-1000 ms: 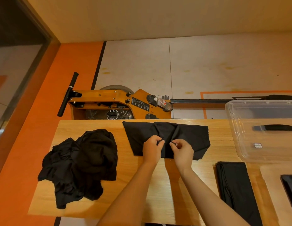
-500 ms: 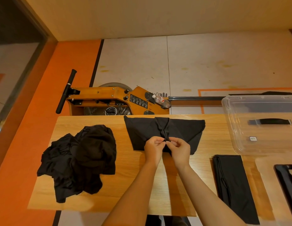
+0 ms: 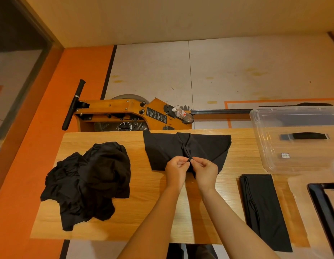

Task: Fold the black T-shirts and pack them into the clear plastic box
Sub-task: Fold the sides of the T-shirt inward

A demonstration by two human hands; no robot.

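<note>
A black T-shirt lies spread at the far middle of the wooden table. My left hand and my right hand meet at its near edge, and each pinches a fold of the cloth, which bunches into a ridge running away from them. A crumpled pile of black T-shirts sits on the table's left. A folded black T-shirt lies as a long strip at the right. The clear plastic box stands at the far right with only a small label showing inside.
A wooden rowing machine with a black handle and a water bottle stands on the floor behind the table. A black-framed object lies at the table's right edge. An orange wall strip runs along the left.
My hands have drawn together at the shirt's near edge, gathering the cloth into a tighter ridge; the shirt's sides have pulled inward. The view shifted slightly.
</note>
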